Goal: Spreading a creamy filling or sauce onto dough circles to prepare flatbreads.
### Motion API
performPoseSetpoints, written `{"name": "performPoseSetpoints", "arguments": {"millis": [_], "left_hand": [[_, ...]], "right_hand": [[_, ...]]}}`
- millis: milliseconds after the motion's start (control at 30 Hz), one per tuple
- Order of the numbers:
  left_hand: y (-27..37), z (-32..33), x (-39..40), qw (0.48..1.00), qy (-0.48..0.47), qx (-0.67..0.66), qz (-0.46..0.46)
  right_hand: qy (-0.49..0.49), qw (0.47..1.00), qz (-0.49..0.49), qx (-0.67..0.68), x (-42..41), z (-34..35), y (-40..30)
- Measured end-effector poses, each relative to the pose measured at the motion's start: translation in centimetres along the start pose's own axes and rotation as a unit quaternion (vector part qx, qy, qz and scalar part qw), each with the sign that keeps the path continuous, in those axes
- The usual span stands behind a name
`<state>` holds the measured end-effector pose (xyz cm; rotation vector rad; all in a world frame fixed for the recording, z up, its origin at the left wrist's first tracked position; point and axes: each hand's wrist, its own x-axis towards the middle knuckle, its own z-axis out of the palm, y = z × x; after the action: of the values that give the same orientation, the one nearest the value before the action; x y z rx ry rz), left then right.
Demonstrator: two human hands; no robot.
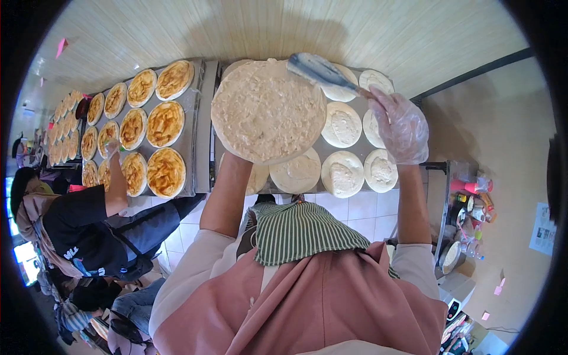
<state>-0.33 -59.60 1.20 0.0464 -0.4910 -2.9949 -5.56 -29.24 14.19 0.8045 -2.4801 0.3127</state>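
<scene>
A large round bowl or base covered with lumpy beige mixture (268, 111) is raised above a tray; its exact kind is unclear. My left forearm reaches beneath it, and the hand supporting it is hidden. In a clear plastic glove, my right hand (401, 126) grips the handle of a smeared, dark blue-grey spatula (321, 71). The spatula's blade lies over the upper right edge of the mixture. Behind and to the right, pale dough rounds (341, 124) rest in rows, several with a creamy mound in the middle. One dough round (295, 171) is partly covered by the raised mixture.
At left, another tray (191, 128) bears rounds with brown glossy topping (165, 124); a co-worker's gloved hand (112, 147) is over them. A wall (284, 26) stands behind the trays. Cups, bottles and a bowl (451, 257) crowd the right side. Tiled floor (364, 208) shows below.
</scene>
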Motion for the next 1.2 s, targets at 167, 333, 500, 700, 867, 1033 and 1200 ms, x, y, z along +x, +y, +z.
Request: {"name": "performPoseSetpoints", "arguments": {"millis": [167, 333, 500, 700, 867, 1033, 1200], "left_hand": [[0.2, -0.8, -0.5, 0.998, 0.022, -0.031, -0.055], [-0.4, -1.4, -1.5, 0.994, 0.031, -0.047, -0.095], [-0.7, -1.6, -1.8, 0.992, 0.033, -0.049, -0.109], [0.5, -2.1, -2.4, 0.993, 0.037, -0.043, -0.104], [0.4, -2.0, -2.5, 0.992, 0.037, -0.040, -0.110], [-0.2, -1.8, -2.6, 0.991, 0.035, -0.040, -0.122], [0.1, -1.6, -2.4, 0.994, 0.010, -0.045, -0.099]], "right_hand": [[-0.030, 0.946, 0.074, 0.313, 0.0, 2.0, 2.5], [-0.143, 0.733, 0.285, 0.600, -0.4, 4.9, 2.7], [-0.147, 0.739, 0.139, 0.642, 0.0, 9.4, 1.3], [-0.165, 0.877, 0.161, 0.422, -2.2, 8.2, 3.8], [-0.235, 0.795, 0.319, 0.460, -0.2, 7.2, 3.5], [-0.252, 0.688, 0.196, 0.652, 1.3, 9.4, 2.4], [-0.199, 0.823, 0.189, 0.498, -3.1, 8.2, 5.2]]}}
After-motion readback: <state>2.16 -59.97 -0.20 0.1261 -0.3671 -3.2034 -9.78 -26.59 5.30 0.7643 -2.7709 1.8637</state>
